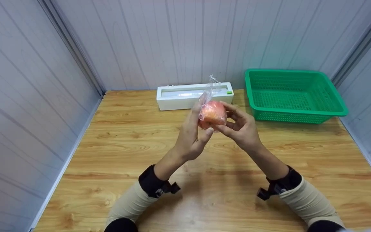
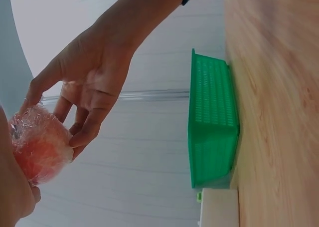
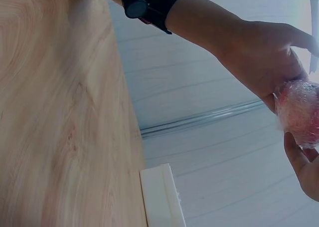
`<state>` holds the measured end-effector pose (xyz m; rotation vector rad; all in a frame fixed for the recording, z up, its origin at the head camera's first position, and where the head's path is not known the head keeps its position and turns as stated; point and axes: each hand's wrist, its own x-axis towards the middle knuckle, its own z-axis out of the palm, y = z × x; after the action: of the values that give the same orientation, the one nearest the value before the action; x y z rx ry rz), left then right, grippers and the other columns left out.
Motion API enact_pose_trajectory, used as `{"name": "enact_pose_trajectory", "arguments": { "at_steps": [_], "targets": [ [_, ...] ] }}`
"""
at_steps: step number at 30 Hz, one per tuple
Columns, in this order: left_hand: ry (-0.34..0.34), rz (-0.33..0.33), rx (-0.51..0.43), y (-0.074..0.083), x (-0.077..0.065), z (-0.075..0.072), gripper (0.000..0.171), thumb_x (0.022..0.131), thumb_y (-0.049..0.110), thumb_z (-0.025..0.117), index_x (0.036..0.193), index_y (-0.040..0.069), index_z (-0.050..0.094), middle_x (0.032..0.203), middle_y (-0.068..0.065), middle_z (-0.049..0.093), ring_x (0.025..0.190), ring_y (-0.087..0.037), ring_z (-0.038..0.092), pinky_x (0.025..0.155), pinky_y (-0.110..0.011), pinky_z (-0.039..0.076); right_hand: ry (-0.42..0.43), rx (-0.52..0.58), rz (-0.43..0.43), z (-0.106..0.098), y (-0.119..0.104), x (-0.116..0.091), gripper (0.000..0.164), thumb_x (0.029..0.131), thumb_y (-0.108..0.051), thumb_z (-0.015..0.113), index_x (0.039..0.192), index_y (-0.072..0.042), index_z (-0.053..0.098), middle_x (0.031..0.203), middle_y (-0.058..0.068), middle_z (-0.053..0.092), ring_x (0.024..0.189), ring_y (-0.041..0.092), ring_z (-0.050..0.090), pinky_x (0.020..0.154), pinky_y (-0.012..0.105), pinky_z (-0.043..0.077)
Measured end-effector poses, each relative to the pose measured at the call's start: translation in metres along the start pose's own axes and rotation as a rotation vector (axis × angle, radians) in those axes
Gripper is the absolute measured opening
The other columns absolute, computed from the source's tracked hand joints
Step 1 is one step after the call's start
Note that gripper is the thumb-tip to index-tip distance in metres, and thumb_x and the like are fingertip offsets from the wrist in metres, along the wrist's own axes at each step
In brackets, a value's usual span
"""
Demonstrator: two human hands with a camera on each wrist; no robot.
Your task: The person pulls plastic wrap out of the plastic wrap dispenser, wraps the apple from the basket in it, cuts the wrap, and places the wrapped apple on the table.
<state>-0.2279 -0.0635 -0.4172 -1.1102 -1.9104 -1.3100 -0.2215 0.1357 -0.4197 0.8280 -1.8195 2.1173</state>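
Observation:
A red-yellow apple [image 1: 213, 113] wrapped in clear plastic film is raised above the table, between both hands. My right hand [image 1: 244, 130] pinches its right side, thumb at the lower edge and forefinger at the top. Along the apple's left side lie the straight fingers of my left hand [image 1: 190, 135], the thumb [image 3: 299, 39] extended apart from it. A loose twist of film [image 1: 210, 87] sticks up from the apple's upper left. In the left wrist view the wrapped apple [image 2: 41, 144] looks crinkled all over. Part of my left hand's fingers is hidden behind it.
A white cling film dispenser [image 1: 174, 103] with a green slider stands at the back of the wooden table [image 1: 124, 148], behind the hands. To its right sits a green plastic basket [image 1: 296, 113]. Pale panel walls [image 1: 172, 42] enclose the back and both sides.

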Motion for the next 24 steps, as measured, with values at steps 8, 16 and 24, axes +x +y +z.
{"name": "enact_pose_trajectory", "arguments": {
  "at_steps": [8,16,24],
  "targets": [
    [-0.025,-0.014,-0.077,0.001,0.006,-0.01,0.079,0.105,0.038,0.06,0.163,-0.003,0.028,0.163,-0.019,0.043,0.145,-0.027,0.049,0.121,-0.045,0.042,-0.004,-0.011,0.0,-0.006,-0.003,0.003,0.063,0.091,0.005,0.074,0.151,0.001,0.054,0.141,0.02,0.058,0.121,0.035,0.059,0.102,0.041,0.059],
    [0.031,-0.014,-0.112,0.007,0.003,-0.014,0.089,0.107,0.048,0.053,0.164,-0.009,0.016,0.17,-0.022,0.03,0.155,-0.031,0.036,0.125,-0.049,0.035,-0.04,-0.018,-0.008,-0.006,-0.003,0.003,0.06,0.09,0.003,0.076,0.146,0.003,0.055,0.139,0.021,0.058,0.119,0.035,0.06,0.1,0.041,0.061],
    [-0.005,-0.012,-0.086,0.007,0.003,-0.012,0.09,0.105,0.051,0.053,0.167,-0.002,0.016,0.173,-0.016,0.024,0.142,-0.03,0.048,0.104,-0.042,0.056,-0.074,-0.041,0.015,-0.004,-0.004,0.003,0.06,0.089,0.006,0.079,0.146,0.002,0.059,0.14,0.02,0.062,0.118,0.038,0.061,0.097,0.043,0.062]
  ]
}}
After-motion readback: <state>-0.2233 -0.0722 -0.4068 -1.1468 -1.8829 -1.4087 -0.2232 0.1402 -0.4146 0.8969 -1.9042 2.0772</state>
